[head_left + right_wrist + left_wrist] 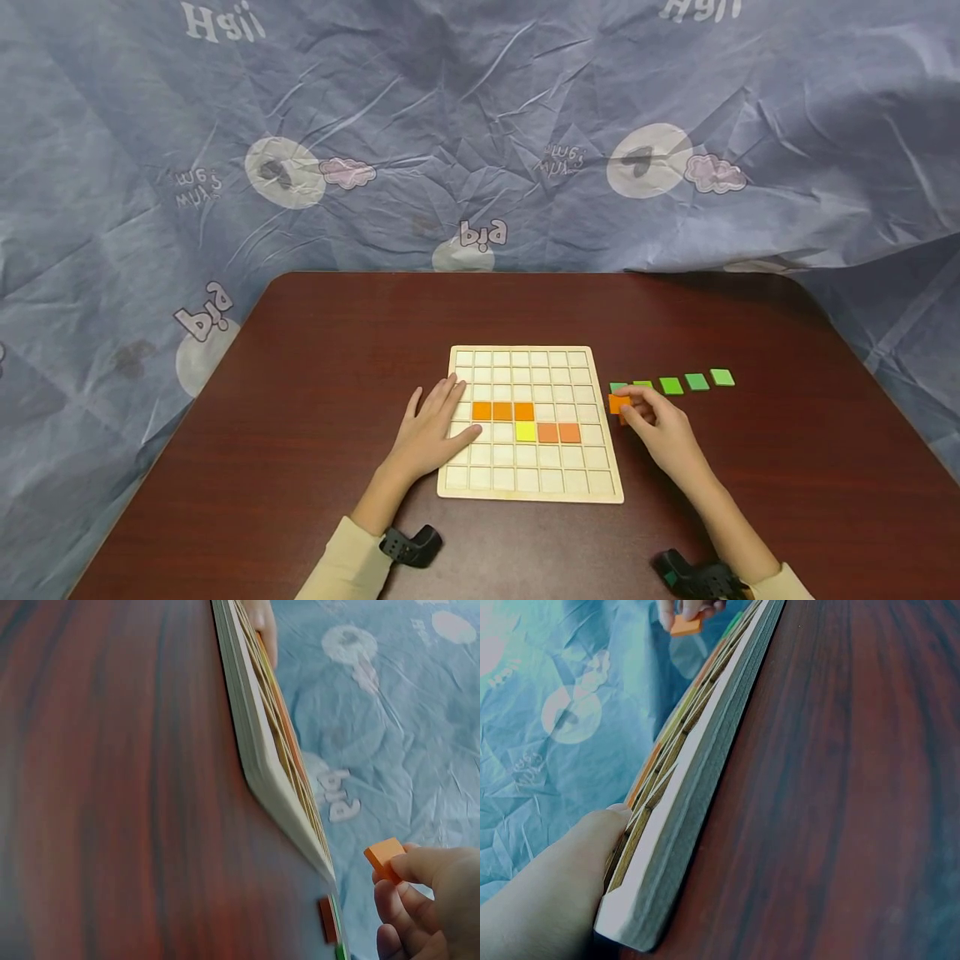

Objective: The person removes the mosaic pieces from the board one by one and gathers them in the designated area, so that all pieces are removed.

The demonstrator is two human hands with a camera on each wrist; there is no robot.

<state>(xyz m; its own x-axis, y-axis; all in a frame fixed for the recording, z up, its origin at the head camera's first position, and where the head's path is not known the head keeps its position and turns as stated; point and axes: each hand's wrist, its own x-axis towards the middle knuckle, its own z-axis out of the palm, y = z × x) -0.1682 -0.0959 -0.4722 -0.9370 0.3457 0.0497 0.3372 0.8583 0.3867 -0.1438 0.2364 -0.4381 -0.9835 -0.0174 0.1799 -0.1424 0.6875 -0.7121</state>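
- R hand [666, 427] pinching an orange tile [617, 404] btwn thumb & fingers, just R of the board [530, 498]!
- L hand [431, 429] loose, fingers spread, resting on board's L side.
- On board: 3 orange tiles [502, 412] in a row; yellow tile [526, 432] & 2 red-orange tiles [548, 433] one row nearer.
- Green tiles [671, 386] lined up on desk [337, 358], R of board.

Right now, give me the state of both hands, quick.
Left hand: open, resting on the left side of the grid board.
Right hand: holding an orange tile between thumb and fingers.
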